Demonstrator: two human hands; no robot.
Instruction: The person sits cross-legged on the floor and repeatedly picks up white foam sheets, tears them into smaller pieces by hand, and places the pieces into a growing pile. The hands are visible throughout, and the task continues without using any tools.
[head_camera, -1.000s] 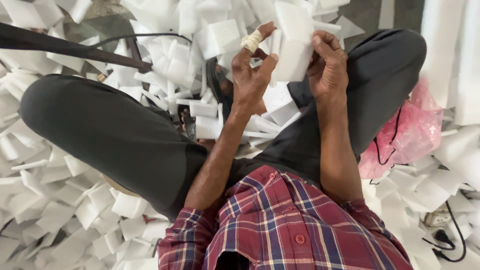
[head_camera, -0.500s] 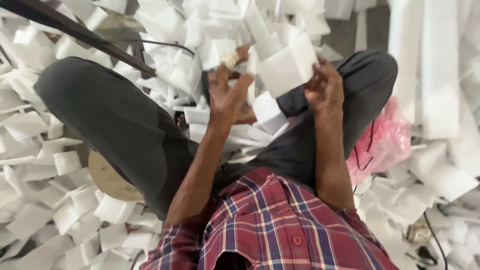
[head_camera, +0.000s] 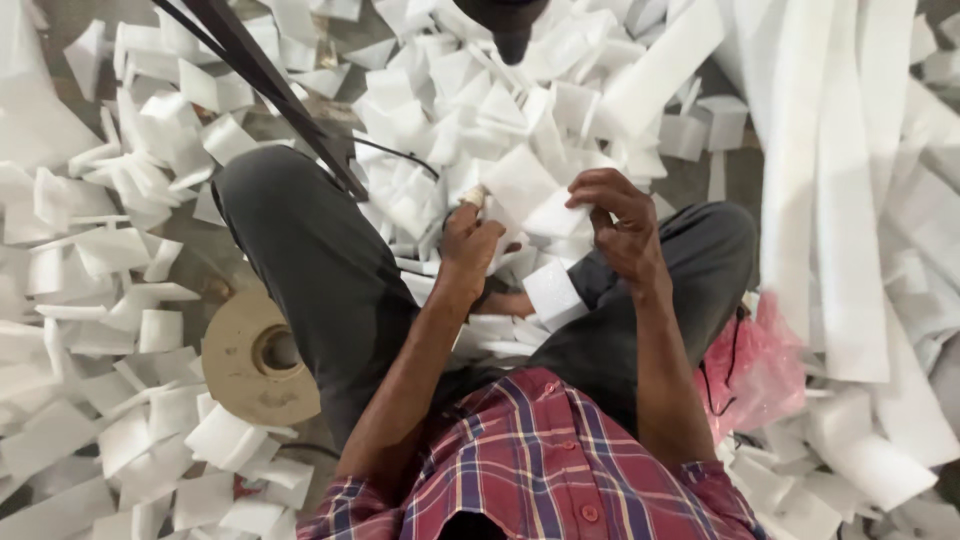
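Foam sheet: thin, soft, white, folded piece I hold up between both hands, above my lap.
Left hand: I see fingers pinching the sheet's lower left edge; 1 fingertip is taped.
Right hand: curled, gripping the sheet's right edge.
Foam pieces: floppy white rectangles heaped across the floor.
Cardboard spool: round, tan, by my left knee.
Pink bag: crinkled plastic at my right.

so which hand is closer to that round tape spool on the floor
Left. The left hand is up by the foam piece, on the tape spool side of the lap; the right hand is farther across, past the foam.
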